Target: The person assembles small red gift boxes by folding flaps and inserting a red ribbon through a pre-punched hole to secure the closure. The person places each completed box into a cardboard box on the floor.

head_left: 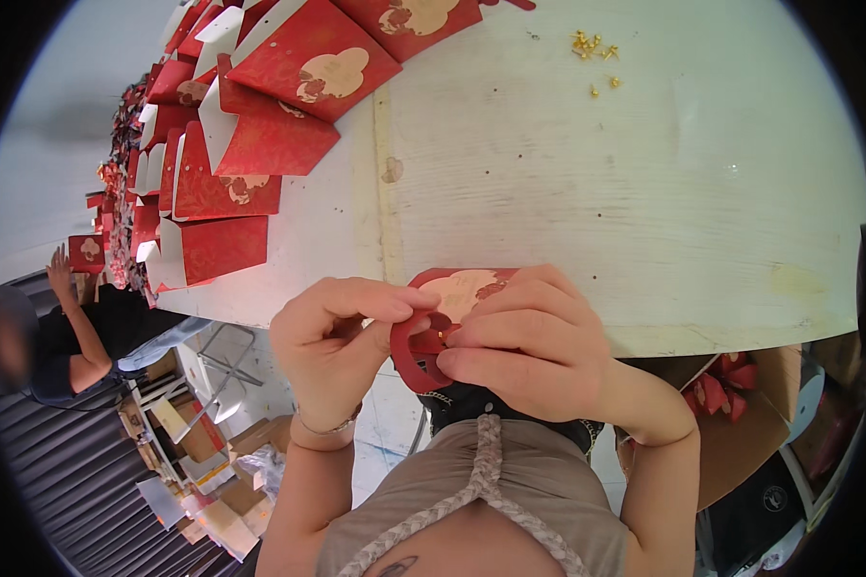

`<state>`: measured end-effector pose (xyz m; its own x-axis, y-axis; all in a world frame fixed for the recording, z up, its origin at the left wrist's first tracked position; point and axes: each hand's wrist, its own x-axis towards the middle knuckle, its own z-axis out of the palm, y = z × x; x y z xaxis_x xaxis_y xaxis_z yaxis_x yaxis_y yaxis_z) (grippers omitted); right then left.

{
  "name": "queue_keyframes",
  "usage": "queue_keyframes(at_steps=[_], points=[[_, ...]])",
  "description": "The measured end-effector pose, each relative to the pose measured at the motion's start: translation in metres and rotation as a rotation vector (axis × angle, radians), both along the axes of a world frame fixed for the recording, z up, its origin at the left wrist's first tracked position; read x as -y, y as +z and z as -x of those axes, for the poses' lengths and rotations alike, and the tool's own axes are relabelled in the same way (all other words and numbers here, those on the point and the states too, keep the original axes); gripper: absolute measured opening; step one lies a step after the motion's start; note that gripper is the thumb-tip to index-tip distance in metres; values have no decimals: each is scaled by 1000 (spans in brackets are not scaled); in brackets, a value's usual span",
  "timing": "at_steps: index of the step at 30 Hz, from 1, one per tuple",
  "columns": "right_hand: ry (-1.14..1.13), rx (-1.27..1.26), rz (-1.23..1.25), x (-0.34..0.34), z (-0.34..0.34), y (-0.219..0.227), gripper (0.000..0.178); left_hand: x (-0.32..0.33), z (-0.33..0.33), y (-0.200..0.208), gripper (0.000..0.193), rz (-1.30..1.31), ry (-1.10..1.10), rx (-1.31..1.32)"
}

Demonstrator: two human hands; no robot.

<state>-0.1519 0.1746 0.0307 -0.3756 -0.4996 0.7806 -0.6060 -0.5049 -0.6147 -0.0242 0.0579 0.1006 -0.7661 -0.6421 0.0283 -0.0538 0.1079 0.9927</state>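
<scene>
At the table's near edge, a curled red strap (410, 363) is pinched between the thumb and fingers of my left hand (329, 338). My right hand (534, 337) is closed, its thumb and fingertips against the strap's inner side. A tiny gold fastener (443, 337) shows at those fingertips; how far it passes through the strap is hidden. Just beyond my fingers lies a red paper box (457, 288) with a gold cloud-shaped patch, partly covered by both hands.
Red paper boxes (303, 72) crowd the far left of the white table (510, 183). Loose gold fasteners (594, 46) lie at the far right. A carton (765, 423) with red pieces stands below on the right. Another person (77, 337) sits at the left, holding a red box.
</scene>
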Motion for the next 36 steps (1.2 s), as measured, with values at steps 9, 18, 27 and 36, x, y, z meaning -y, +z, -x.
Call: queue_keyframes(at_steps=[9, 18, 27, 36], points=[[-20, 46, -55, -2, 4, 1, 24, -7, 6, -10, 27, -19, 89, -54], [-41, 35, -133, -4, 7, 9, 21, 6, -2, -14, 23, 21, -181, -200], [30, 86, -187, -6, 10, 13, 31, 10, -3, -24, 22, 460, -304, -207], [145, 50, -308, -8, 21, 25, 24, 20, 5, -32, 23, 369, -341, -248]])
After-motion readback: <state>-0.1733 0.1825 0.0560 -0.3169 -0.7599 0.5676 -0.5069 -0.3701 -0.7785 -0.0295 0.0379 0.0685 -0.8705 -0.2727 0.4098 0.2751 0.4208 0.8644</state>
